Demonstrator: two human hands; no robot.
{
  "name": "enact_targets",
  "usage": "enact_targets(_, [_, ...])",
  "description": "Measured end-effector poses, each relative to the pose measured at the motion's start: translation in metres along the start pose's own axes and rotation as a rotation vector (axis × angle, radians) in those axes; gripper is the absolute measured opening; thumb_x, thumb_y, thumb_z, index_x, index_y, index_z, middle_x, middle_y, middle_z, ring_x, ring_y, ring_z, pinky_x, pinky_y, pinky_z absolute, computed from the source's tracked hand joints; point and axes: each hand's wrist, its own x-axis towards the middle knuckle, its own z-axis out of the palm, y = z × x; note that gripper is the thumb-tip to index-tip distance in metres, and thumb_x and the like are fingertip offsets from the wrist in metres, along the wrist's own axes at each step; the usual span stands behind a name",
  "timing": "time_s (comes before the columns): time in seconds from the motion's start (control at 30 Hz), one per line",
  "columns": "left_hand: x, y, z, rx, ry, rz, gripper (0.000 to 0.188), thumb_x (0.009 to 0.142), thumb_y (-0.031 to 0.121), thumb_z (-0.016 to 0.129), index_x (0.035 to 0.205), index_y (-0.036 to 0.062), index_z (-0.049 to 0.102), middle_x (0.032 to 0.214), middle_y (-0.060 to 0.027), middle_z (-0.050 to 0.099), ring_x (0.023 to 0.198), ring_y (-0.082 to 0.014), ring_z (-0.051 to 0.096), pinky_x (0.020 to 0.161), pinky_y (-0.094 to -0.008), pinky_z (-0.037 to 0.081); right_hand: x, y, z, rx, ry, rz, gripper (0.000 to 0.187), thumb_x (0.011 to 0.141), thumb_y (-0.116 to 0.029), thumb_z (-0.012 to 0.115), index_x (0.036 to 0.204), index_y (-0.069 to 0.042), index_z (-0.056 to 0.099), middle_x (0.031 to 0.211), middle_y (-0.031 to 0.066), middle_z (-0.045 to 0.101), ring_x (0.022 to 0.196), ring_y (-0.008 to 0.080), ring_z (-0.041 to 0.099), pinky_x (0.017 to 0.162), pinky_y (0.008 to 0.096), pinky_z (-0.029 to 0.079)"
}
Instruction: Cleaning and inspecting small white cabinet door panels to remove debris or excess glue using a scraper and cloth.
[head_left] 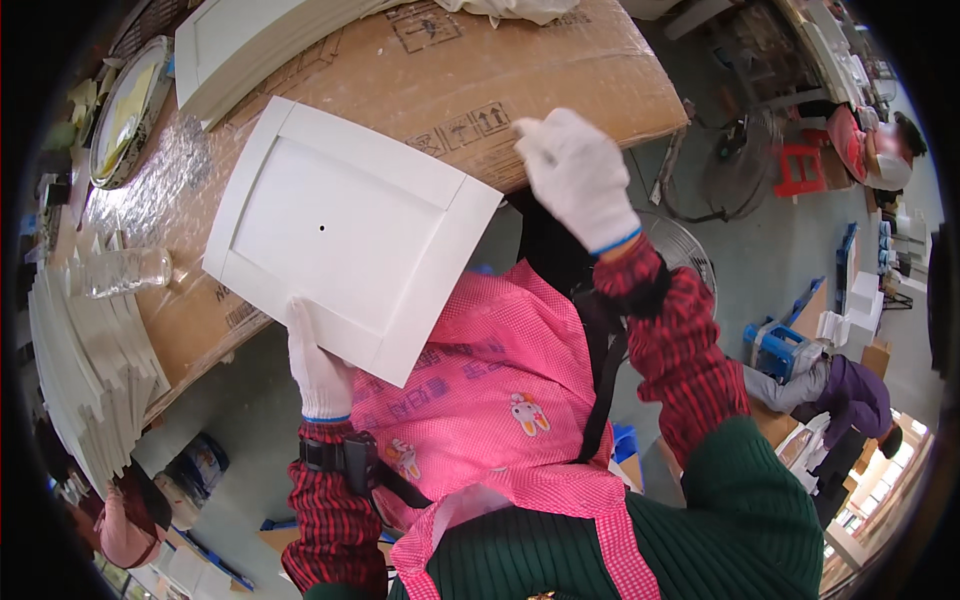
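A white panel (330,220) with a raised frame border and a small dark hole lies tilted over the near edge of the cardboard-covered table (560,70). My left hand (318,372), in a white glove, grips its lower edge, thumb on top and the other fingers hidden underneath. To the right of the panel, apart from it, my right hand (580,178) is raised above the table's right corner. Its gloved fingers are curled and pressed together. Whether anything small is pinched in them is hidden.
More white panels (240,45) are stacked at the back left, and thin white pieces (95,350) stand at the left. A clear jar (128,272) and an oval basket (130,110) sit on the table. Beyond its right side are a fan (735,165) and co-workers (845,410).
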Motion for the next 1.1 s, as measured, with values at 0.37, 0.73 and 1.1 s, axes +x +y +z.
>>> enact_targets(0.37, [-0.041,-0.040,0.113,-0.074,-0.293,-0.288,0.056,0.108,0.049,0.047,0.142,0.0043,0.052,0.128,-0.0159,0.068,0.109,-0.0248,0.070,0.080,-0.0360,0.060,-0.018,0.025,-0.022,0.490,0.196,0.328,0.022,0.094,-0.009,0.071,0.114,-0.005,0.077,0.086,0.0089,0.068,0.077,0.0170,0.065,0.073,0.0292,0.051])
enact_targets(0.73, [0.072,0.096,0.098,1.190,-0.193,0.933,0.043,0.102,0.033,0.063,0.136,0.0056,0.064,0.140,-0.0150,0.063,0.133,-0.0271,0.057,0.109,-0.0361,0.046,0.048,0.026,0.004,0.258,-0.088,-0.489,0.029,0.087,-0.017,0.069,0.115,-0.021,0.074,0.090,0.0024,0.062,0.084,0.0246,0.066,0.069,0.0378,0.053])
enact_targets(1.1, [0.140,0.089,0.137,1.622,-0.277,0.828,0.062,0.095,0.045,0.070,0.149,0.0187,0.055,0.163,-0.0087,0.042,0.156,-0.0290,0.026,0.128,-0.0401,0.022,-0.025,0.042,-0.042,0.152,-0.419,-0.792,0.036,0.086,-0.015,0.062,0.122,-0.015,0.070,0.084,0.0037,0.060,0.076,0.0235,0.065,0.066,0.0381,0.053])
